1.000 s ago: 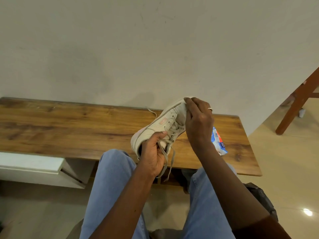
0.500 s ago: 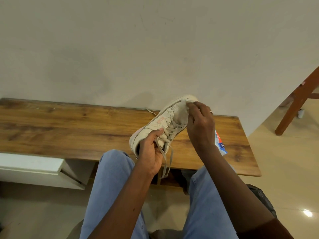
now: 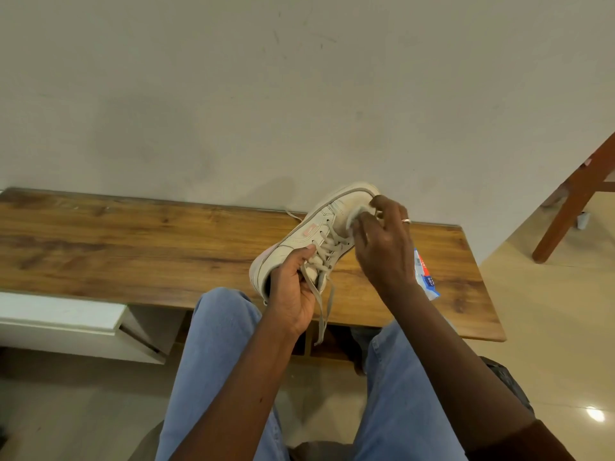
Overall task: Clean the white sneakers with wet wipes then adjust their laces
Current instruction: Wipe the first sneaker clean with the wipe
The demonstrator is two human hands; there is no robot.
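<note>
One white sneaker (image 3: pixel 309 236) with a pink side patch is held tilted above the wooden bench (image 3: pixel 133 247), toe pointing up and right. My left hand (image 3: pixel 293 287) grips it at the heel opening and tongue, thumb by the laces. Loose grey laces (image 3: pixel 321 314) dangle below that hand. My right hand (image 3: pixel 382 241) pinches a white wet wipe (image 3: pixel 354 216) against the toe cap. The blue and red wipes packet (image 3: pixel 427 277) lies on the bench, partly hidden behind my right wrist. No second sneaker is in view.
The bench stands against a plain wall. A white drawer unit (image 3: pixel 66 317) sits under its left part. My knees in blue jeans (image 3: pixel 219 344) are in front of the bench. A brown wooden chair leg (image 3: pixel 572 201) stands on the tiled floor at right.
The sneaker's toe has lifted a little higher. My right hand slid with the wipe from the top of the toe down toward the laces side.
</note>
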